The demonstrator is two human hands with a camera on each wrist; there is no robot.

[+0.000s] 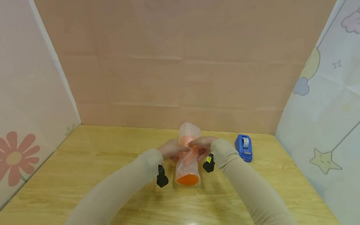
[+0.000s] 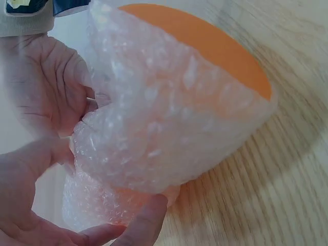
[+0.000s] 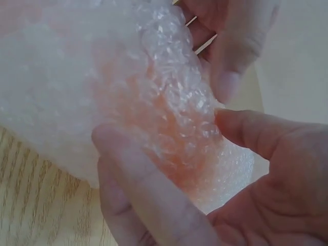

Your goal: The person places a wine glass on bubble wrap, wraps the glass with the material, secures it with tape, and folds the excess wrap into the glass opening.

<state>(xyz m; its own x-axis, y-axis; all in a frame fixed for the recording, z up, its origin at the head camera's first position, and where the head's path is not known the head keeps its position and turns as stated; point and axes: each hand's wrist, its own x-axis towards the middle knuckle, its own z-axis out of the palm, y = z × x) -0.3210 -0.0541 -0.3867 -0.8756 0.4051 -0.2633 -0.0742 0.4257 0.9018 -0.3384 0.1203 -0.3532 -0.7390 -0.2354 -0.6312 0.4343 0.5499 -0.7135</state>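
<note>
An orange object (image 1: 188, 179) lies on the table, wrapped in clear bubble wrap (image 2: 148, 113) that narrows at its middle. Its flat, rounded orange end faces me, and the wrap hides the rest of its shape. My left hand (image 1: 171, 149) grips the left side of the narrow middle, thumb on top. From the right, my right hand (image 1: 203, 143) holds the same part, with its fingers curled round the wrap (image 3: 169, 102). In the right wrist view both thumbs come close together over the wrap.
A blue tape dispenser (image 1: 243, 148) with a roll of clear tape stands on the wooden table (image 1: 105, 159), right of my hands. A brown paper-like backdrop (image 1: 178, 62) rises behind the table. Patterned panels (image 1: 334, 115) flank both sides.
</note>
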